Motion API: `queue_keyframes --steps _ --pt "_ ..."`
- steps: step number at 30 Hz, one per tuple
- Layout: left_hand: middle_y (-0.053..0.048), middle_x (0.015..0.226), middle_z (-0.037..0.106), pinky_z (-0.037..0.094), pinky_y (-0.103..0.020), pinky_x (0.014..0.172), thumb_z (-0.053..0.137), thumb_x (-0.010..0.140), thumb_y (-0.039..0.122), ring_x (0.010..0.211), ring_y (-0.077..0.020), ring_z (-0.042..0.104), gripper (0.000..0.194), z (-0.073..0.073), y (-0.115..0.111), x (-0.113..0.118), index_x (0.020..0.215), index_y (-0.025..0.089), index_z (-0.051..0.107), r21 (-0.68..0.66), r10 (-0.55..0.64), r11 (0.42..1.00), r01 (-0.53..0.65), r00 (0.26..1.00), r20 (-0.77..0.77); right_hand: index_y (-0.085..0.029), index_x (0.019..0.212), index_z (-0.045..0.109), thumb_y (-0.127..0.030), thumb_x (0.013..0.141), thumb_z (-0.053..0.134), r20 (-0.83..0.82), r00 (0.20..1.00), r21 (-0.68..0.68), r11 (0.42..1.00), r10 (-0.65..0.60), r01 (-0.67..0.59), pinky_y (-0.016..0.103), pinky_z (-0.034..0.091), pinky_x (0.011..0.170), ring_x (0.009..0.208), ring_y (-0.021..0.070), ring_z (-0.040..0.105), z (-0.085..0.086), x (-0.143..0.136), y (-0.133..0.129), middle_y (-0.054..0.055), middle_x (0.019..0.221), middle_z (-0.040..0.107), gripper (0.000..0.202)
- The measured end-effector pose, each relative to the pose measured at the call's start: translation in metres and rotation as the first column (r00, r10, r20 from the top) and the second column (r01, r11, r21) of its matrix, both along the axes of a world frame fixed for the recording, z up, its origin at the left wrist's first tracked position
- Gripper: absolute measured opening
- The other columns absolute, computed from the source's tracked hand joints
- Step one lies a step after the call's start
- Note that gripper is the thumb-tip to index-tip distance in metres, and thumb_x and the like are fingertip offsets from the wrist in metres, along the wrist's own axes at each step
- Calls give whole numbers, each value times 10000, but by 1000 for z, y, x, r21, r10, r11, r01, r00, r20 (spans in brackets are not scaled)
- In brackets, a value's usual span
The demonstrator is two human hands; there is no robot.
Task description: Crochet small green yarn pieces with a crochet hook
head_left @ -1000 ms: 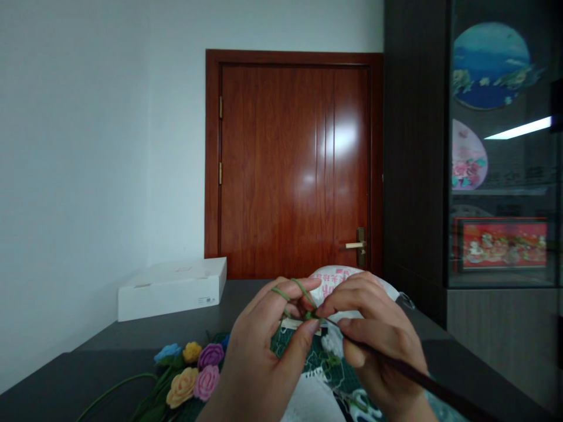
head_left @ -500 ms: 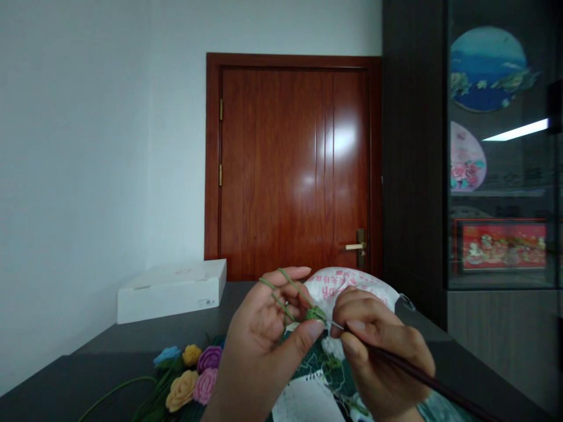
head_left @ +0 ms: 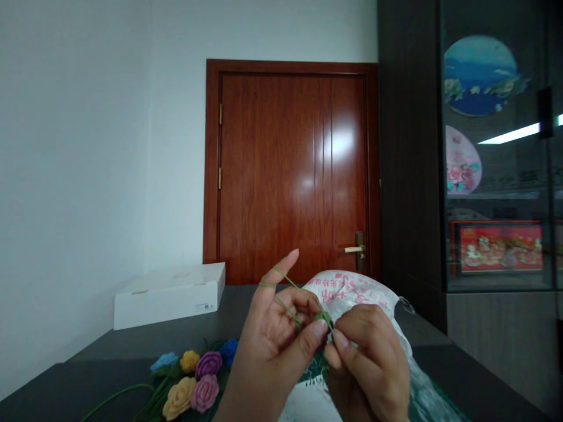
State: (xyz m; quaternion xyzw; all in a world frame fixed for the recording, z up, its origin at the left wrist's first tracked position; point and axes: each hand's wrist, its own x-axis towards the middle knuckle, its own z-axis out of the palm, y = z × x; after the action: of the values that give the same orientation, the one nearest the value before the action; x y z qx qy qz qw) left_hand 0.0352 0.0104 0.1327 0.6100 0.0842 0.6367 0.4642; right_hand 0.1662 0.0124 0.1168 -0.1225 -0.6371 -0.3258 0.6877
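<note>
My left hand (head_left: pixel 281 340) pinches a small green crocheted piece (head_left: pixel 324 319) between thumb and fingers, its index finger raised with green yarn (head_left: pixel 285 281) looped round it. Close against the piece on the right, my right hand (head_left: pixel 369 357) is closed, thumb and index fingertips pressed together at the yarn. The dark hook handle does not show; whether the hook is inside the right hand is hidden.
Crocheted flowers (head_left: pixel 204 392) in several colours lie at the left front of the dark table (head_left: pixel 246 302). Behind them is a white box (head_left: pixel 169 299). A white plastic bag (head_left: pixel 352 287) and a spiral notebook (head_left: pixel 310 401) are beyond and below the hands.
My left index finger has risen with the yarn. My right hand has turned and moved in against the green piece, and the hook's dark handle has gone from sight.
</note>
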Motion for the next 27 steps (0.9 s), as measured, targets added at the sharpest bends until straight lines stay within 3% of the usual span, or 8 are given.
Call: queue_keyframes --steps 6,9,15,17,19,23,25,27 --pt "-7 876 669 529 -209 702 720 855 88 772 -114 601 675 5 5 -10 1451 311 498 143 139 982 -124 985 -102 -194 1000 604 -175 968 593 3 981 -95 977 193 -192 316 489 634 646 152 609 3 12 -1 10 738 665 39" --pt "-6 866 658 535 -224 701 701 848 58 771 -118 606 575 7 2 -14 1364 283 583 179 145 977 -119 979 -142 -205 913 618 -214 995 564 -211 918 -295 873 336 -387 279 460 605 644 141 580 4 13 -2 2 725 622 99" --pt "-16 901 649 550 -241 639 744 827 89 760 -130 627 511 9 -1 -14 1298 244 621 40 -71 996 77 988 -134 -213 734 505 -443 956 643 -675 406 -460 79 616 -884 231 390 533 535 106 442 15 1 5 -48 594 502 348" --pt "-13 891 644 556 -247 640 755 828 106 765 -139 645 504 9 -1 -13 1294 233 615 9 -79 997 80 993 -92 -228 756 483 -437 934 679 -673 322 -445 -16 666 -895 236 422 556 554 111 466 13 -5 8 -55 613 511 337" --pt "-8 874 647 553 -244 635 765 826 112 726 -126 637 516 10 -2 -12 1303 225 603 -10 -71 997 71 996 -57 -242 796 503 -385 928 700 -590 372 -427 114 717 -897 241 450 571 595 119 516 8 -9 10 -53 671 547 277" --pt "-13 864 667 538 -223 651 781 824 111 717 -108 613 557 9 -5 -8 1336 213 588 -88 -41 995 42 999 16 -250 835 632 -186 908 697 -205 854 -320 791 479 -521 307 488 638 670 155 601 -2 -2 7 -19 737 644 117" --pt "-16 873 666 530 -214 656 802 805 115 706 -98 612 575 7 -6 -5 1335 199 597 -183 -123 975 129 991 47 -235 850 671 -150 928 643 -143 956 -219 934 256 -283 352 499 661 641 163 591 -4 3 5 -4 705 659 119" --pt "-26 881 653 520 -209 633 839 764 144 685 -95 611 584 4 -6 -3 1307 155 625 -292 -297 906 305 952 72 -224 915 687 -177 950 620 -122 970 -127 966 212 -227 368 512 644 636 170 596 -4 5 6 8 706 669 89"
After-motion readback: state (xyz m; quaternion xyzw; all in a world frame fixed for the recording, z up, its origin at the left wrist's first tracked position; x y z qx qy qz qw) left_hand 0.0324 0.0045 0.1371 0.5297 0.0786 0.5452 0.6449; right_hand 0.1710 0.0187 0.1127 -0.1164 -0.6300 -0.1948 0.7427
